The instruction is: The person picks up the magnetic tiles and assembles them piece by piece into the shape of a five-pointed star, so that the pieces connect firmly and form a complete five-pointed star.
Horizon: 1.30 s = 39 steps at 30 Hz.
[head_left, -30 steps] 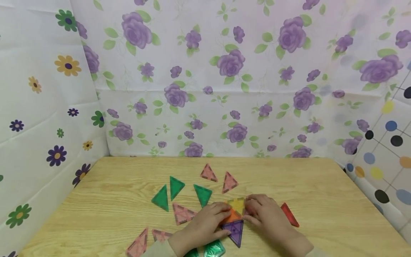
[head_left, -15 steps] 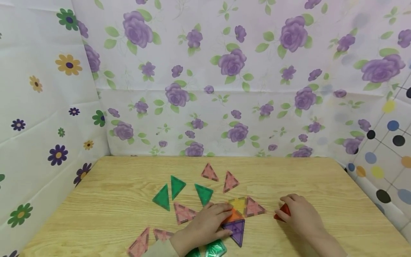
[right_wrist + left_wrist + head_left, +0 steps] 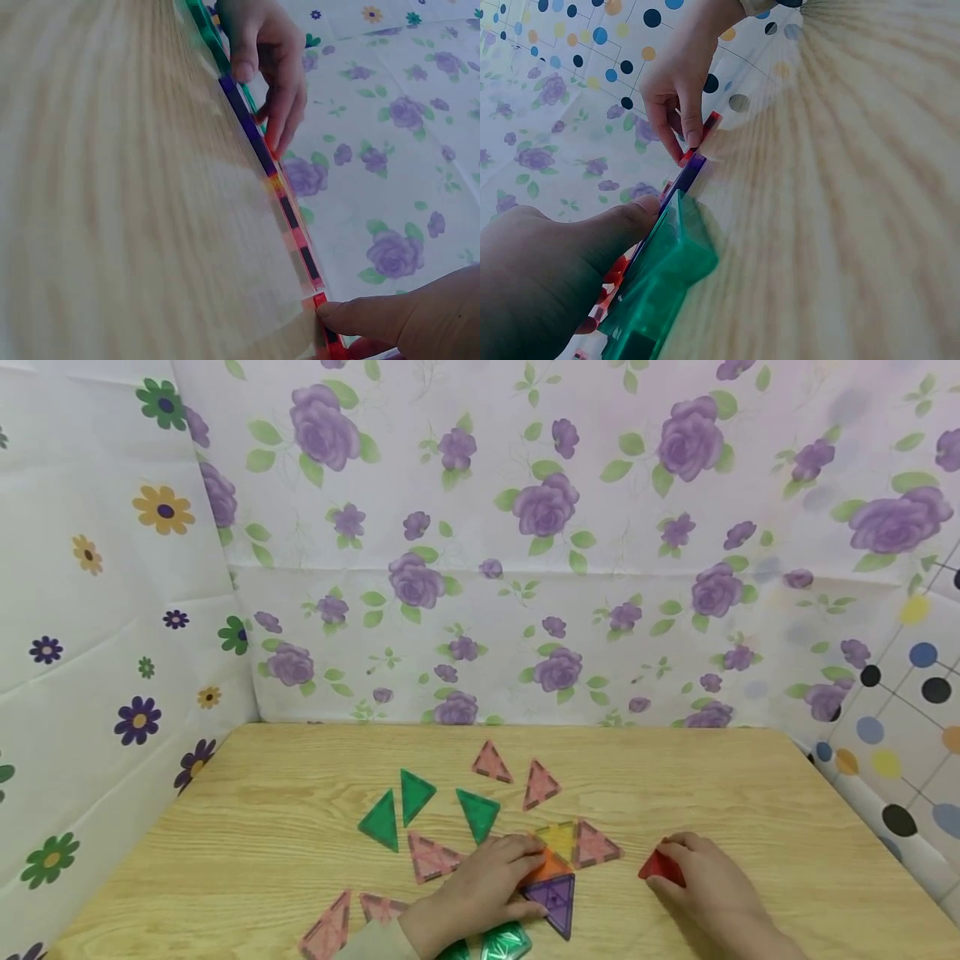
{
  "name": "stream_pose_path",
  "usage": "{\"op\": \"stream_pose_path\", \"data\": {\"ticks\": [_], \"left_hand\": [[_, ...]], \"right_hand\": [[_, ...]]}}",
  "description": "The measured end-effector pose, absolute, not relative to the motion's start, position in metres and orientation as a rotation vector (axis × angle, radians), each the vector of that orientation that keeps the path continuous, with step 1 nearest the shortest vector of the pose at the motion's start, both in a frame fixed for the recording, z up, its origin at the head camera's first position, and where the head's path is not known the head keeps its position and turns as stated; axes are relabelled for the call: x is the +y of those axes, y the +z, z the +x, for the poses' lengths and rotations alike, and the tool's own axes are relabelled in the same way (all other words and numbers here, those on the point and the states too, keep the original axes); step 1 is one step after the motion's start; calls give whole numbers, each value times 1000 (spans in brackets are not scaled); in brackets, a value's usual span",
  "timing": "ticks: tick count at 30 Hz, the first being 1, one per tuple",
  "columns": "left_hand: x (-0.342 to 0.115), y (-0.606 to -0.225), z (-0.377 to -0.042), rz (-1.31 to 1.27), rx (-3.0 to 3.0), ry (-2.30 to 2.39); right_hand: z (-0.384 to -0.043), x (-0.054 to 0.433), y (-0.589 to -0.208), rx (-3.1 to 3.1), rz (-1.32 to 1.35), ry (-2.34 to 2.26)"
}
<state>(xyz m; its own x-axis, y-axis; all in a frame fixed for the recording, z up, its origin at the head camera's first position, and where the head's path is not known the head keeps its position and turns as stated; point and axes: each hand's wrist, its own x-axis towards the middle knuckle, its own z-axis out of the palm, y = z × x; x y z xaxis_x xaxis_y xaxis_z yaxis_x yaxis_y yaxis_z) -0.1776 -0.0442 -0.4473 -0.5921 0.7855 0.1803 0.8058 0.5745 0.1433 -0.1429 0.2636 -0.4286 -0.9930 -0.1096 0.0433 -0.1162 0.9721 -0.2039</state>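
Note:
My left hand point(image 3: 480, 885) rests on joined translucent magnetic tiles, fingers over the orange tile point(image 3: 553, 865) and thumb on the purple triangle tile point(image 3: 557, 906). A yellow tile point(image 3: 562, 837) and a pink triangle tile point(image 3: 596, 845) adjoin these on the right. Farther right, my right hand point(image 3: 708, 877) pinches a red triangle tile point(image 3: 660, 867) between thumb and fingers, low over the table. In the right wrist view the thumb presses the edge of that red tile point(image 3: 321, 301), with a small gap to the pink tile. A thick green piece point(image 3: 664, 274) lies before my left thumb.
Green triangle tiles point(image 3: 381, 823) and pink triangle tiles point(image 3: 435, 858) lie scattered left of and beyond my left hand. Two more pink triangles, one of them a pink tile point(image 3: 491, 763), lie farther back. Patterned cloth point(image 3: 480, 543) hangs behind the wooden table point(image 3: 285, 802).
My right hand has let go of the pink tile beside the yellow one, moved right and taken hold of the red tile. The left hand stays in place.

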Motion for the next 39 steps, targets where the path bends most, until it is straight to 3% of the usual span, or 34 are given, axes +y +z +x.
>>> {"op": "stream_pose_path", "data": {"ticks": [39], "left_hand": [[-44,-447,-176,-1385,-2668,-301]], "right_hand": [[-125,208,-440,-2965,165,484]]}}
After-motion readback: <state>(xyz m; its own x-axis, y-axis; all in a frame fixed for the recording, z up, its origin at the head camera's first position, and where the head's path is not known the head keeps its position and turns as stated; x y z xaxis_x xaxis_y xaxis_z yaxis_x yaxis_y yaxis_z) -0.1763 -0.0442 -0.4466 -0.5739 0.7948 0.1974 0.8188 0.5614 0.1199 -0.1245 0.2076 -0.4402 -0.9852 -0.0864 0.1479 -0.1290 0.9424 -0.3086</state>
